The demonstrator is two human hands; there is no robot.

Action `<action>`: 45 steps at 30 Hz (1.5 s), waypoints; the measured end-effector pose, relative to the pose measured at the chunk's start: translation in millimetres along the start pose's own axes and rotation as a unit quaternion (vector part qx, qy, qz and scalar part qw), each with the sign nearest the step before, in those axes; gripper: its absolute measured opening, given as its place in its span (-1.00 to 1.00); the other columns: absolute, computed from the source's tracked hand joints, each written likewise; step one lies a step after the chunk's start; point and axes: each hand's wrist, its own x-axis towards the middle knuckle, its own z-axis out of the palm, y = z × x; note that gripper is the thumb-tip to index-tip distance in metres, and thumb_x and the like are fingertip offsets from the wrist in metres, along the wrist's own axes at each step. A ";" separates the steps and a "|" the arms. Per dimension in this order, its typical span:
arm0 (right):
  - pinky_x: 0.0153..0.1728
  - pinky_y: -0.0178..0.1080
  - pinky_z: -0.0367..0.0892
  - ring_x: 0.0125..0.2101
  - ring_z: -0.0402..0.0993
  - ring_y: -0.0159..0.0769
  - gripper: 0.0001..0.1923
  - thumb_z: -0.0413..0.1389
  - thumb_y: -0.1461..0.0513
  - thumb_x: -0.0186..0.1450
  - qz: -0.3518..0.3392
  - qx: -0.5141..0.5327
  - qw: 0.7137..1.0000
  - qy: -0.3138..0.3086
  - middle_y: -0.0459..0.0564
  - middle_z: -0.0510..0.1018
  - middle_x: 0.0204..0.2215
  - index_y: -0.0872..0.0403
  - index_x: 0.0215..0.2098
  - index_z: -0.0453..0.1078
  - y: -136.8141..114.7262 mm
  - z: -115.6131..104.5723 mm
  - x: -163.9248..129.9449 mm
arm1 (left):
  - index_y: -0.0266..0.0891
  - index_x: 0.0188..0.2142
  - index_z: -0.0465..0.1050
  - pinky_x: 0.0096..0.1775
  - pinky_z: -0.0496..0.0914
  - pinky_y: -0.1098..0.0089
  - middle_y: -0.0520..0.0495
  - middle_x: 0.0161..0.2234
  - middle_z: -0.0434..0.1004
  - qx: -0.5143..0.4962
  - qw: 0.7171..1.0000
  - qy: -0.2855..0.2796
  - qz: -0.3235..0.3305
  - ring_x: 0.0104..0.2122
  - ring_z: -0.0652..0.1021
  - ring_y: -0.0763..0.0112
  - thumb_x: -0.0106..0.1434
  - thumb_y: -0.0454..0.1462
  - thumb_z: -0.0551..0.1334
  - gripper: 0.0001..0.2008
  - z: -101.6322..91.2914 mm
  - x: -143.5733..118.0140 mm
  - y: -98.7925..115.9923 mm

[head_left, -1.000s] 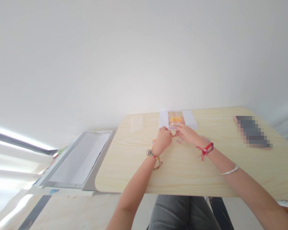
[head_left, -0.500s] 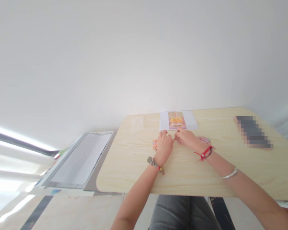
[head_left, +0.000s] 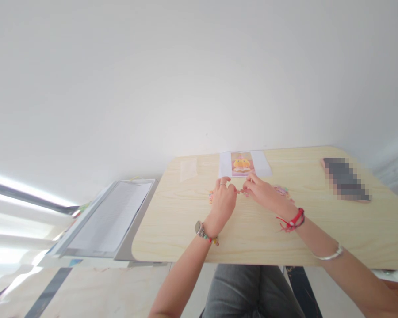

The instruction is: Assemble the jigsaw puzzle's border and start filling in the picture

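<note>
While your fingertips meet over a tiny pink piece (head_left: 240, 191) on the pale wooden table (head_left: 285, 238), too small to identify, little looks finished. Your left hand (head_left: 223, 201) and right hand (head_left: 263, 193) are curled, pinching it between them. More small colourful pieces (head_left: 283, 191) lie loose beside your right hand; the printed picture card on white paper (head_left: 241, 163) sits just beyond.

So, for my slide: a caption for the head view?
Left hand and right hand meet fingertips over small pink pieces on a wooden table.
</note>
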 end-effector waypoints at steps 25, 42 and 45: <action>-0.31 -0.30 0.23 -0.35 0.34 -0.35 -0.85 -0.05 0.35 0.29 -0.022 0.040 0.998 -0.035 0.03 0.37 -0.27 0.12 -0.34 0.36 -41.2 31.2 39.5 | -0.25 -0.40 0.43 -0.06 0.32 0.13 -0.20 -0.15 0.29 0.037 0.989 0.020 -0.144 -0.11 0.36 0.17 0.16 -0.40 0.20 -0.94 -19.9 -56.4 -53.9; -0.38 -0.24 0.25 -0.37 0.37 -0.28 -0.82 -0.02 0.26 0.28 0.105 -0.057 0.993 -0.026 0.05 0.36 -0.32 0.11 -0.45 0.34 1.0 21.0 -12.6 | -0.23 -0.35 0.42 -0.06 0.33 0.11 -0.21 -0.14 0.29 0.058 0.990 0.009 -0.131 -0.04 0.34 0.14 0.20 -0.41 0.13 -0.88 -21.3 -63.0 -43.9; -0.41 -0.24 0.24 -0.39 0.38 -0.27 -0.87 0.01 0.24 0.27 0.123 -0.065 0.990 -0.025 0.05 0.37 -0.31 0.11 -0.39 0.34 -2.2 24.3 -11.5 | -0.22 -0.29 0.41 -0.05 0.32 0.13 -0.19 -0.07 0.26 0.035 0.993 0.000 -0.110 -0.04 0.33 0.17 0.19 -0.42 0.15 -0.87 -20.3 -52.2 -27.0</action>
